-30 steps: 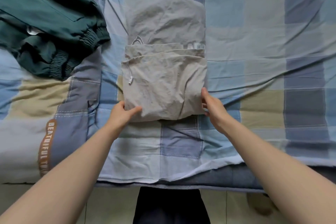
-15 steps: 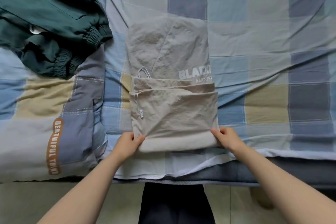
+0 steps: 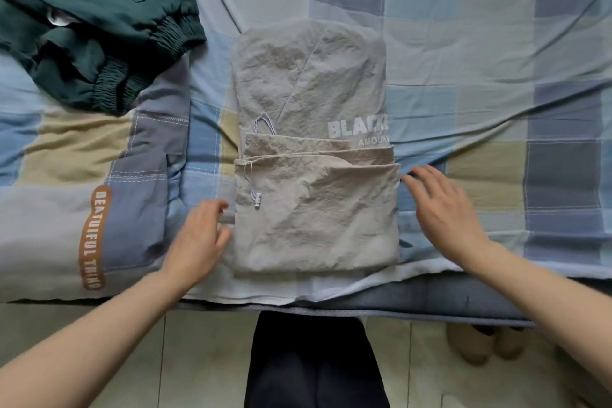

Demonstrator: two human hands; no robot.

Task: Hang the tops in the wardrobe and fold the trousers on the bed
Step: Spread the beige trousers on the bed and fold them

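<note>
- The beige trousers (image 3: 314, 182) are lying folded on the bed (image 3: 480, 53), near its front edge, and everything below is being placed relative to them.
- Their lower half is sitting doubled up over the upper half, so the folded flap is covering the near part and leaving white lettering showing at the right edge just above the fold.
- A white drawstring (image 3: 253, 189) is hanging down over the left side of the flap, with its toggle end resting on the fabric.
- The left hand (image 3: 198, 238) is hovering just beside the trousers' left edge, fingers loosely curled and grasping nothing; whether the fingertips are touching the cloth cannot be told.
- The right hand (image 3: 443, 209) is hovering just beside the trousers' right edge, fingers spread and relaxed, holding nothing, the fingertips reaching close to the corner of the folded flap.
- A dark green garment (image 3: 92, 20) with elastic cuffs is lying bunched up well to the left of and beyond the trousers.
- A padded checked quilt (image 3: 66, 175) bearing an orange label is lying to the left of the trousers, under the green garment.
- A pair of tan slippers (image 3: 483, 341) is sitting on the floor, nearer than the trousers and to their right, partly under the bed's edge.
- The person's dark-clad legs (image 3: 318, 364) are standing directly in front of the trousers, below the bed's edge.
</note>
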